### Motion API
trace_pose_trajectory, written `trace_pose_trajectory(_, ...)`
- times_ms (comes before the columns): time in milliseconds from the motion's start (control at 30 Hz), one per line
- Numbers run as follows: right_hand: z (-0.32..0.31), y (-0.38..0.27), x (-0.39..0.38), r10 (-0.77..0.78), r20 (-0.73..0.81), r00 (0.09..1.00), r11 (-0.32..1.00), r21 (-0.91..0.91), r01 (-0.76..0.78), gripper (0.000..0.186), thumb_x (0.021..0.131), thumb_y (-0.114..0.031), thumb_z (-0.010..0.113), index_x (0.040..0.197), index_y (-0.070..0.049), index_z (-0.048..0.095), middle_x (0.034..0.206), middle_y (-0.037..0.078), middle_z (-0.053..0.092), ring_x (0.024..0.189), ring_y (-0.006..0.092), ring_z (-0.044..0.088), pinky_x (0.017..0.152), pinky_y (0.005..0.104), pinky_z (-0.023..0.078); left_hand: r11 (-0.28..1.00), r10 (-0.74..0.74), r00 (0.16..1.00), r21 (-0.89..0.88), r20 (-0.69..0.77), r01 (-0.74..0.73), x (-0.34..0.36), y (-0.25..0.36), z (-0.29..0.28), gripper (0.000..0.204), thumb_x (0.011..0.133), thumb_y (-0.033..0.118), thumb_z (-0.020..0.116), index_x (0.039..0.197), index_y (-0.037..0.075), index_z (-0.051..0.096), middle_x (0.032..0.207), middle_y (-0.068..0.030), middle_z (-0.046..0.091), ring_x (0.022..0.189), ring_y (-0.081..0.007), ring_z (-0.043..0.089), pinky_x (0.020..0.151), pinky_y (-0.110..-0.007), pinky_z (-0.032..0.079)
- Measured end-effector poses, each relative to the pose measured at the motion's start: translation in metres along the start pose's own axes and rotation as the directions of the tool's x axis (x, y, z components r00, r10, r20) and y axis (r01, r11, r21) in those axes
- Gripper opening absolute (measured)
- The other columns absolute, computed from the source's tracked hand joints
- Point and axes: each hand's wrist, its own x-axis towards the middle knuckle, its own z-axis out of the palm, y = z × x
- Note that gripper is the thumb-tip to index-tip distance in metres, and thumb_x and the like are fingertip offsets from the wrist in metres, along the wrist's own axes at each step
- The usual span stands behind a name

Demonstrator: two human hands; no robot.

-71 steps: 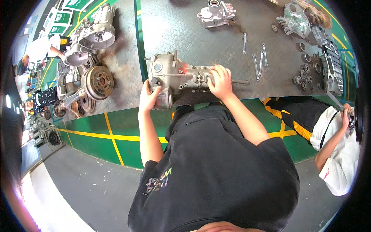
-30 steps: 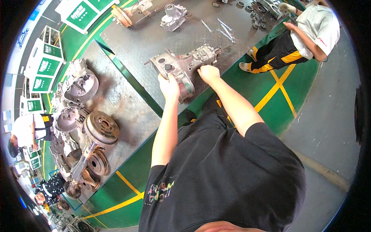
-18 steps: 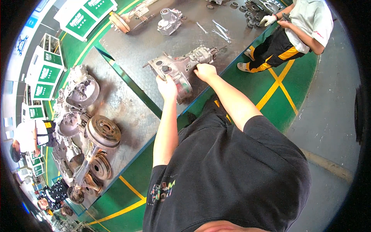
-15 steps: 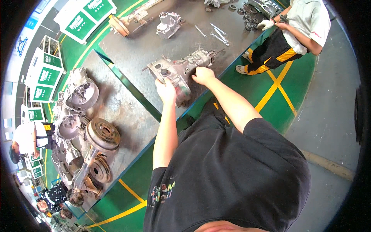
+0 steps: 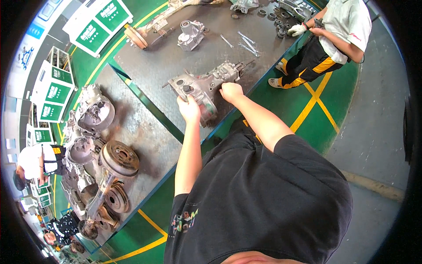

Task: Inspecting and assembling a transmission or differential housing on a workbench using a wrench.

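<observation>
A grey cast gearbox housing, with a protruding shaft, a round opening and a dark cap, lies on the steel bench near its front edge. My left hand is closed on its left end, just below the cap. Further along the front side, my right hand has its fingers curled round the housing, their tips partly hidden. Several open-ended wrenches lie beyond the housing.
Bell housings and rusty brake drums crowd the left bench section. Behind are another casting, an axle and ring parts. A gloved co-worker stands at right; others are at left, near white-green carts.
Since the earliest frame the view has turned, and my right hand has shifted from the housing's top to its front side. Lately the scene sits slightly lower, both hands still on the housing.
</observation>
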Motion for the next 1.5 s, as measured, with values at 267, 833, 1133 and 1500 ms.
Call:
trace_pose_trajectory(267, -0.016, -0.005, 0.003, 0.008, 0.107, 0.994, 1.0, -0.019, -0.006, 0.039, 0.088, -0.039, 0.059, 0.094, -0.003, 0.072, 0.099, 0.018, 0.071, 0.096, 0.0345, 0.068, 0.081, 0.0454, 0.054, 0.998, -0.013, 1.0, -0.057, 0.023, 0.014, 0.001, -0.003, -0.001, 0.044, 0.094, 0.018, 0.055, 0.129, -0.008, 0.046, 0.116, -0.0252, 0.061, 0.106, -0.0371, 0.061, 0.094, -0.041, 0.045)
trace_pose_trajectory(833, -0.024, -0.016, -0.003, 0.053, 0.113, 0.992, 0.999, -0.01, -0.053, 0.027, 0.085, -0.025, 0.059, 0.092, -0.004, 0.075, 0.099, 0.018, 0.071, 0.097, 0.0343, 0.068, 0.083, 0.0442, 0.054, 0.997, -0.057, 0.998, 0.044, -0.015, 0.058, -0.002, 0.002, -0.005, 0.046, 0.094, 0.02, 0.054, 0.131, -0.007, 0.046, 0.116, -0.0255, 0.062, 0.107, -0.0359, 0.061, 0.096, -0.04, 0.045)
trace_pose_trajectory(1133, -0.026, -0.018, -0.002, 0.059, 0.167, 0.984, 0.998, -0.019, -0.056, 0.031, 0.087, -0.027, 0.055, 0.089, -0.002, 0.073, 0.097, 0.02, 0.07, 0.093, 0.0363, 0.068, 0.081, 0.0466, 0.054, 0.997, -0.08, 0.996, -0.003, -0.032, 0.08, -0.002, -0.005, -0.005, 0.047, 0.095, 0.019, 0.054, 0.132, -0.007, 0.045, 0.117, -0.0254, 0.061, 0.107, -0.0356, 0.061, 0.096, -0.04, 0.045)
trace_pose_trajectory(1500, -0.029, -0.016, 0.0, 0.052, 0.195, 0.979, 0.997, -0.058, -0.042, 0.033, 0.088, -0.032, 0.058, 0.093, -0.003, 0.073, 0.102, 0.017, 0.071, 0.099, 0.0341, 0.067, 0.083, 0.0454, 0.054, 0.995, -0.079, 0.997, -0.056, 0.015, 0.08, -0.002, 0.004, -0.003, 0.046, 0.095, 0.021, 0.056, 0.129, -0.009, 0.046, 0.117, -0.025, 0.062, 0.106, -0.0347, 0.062, 0.094, -0.039, 0.046)
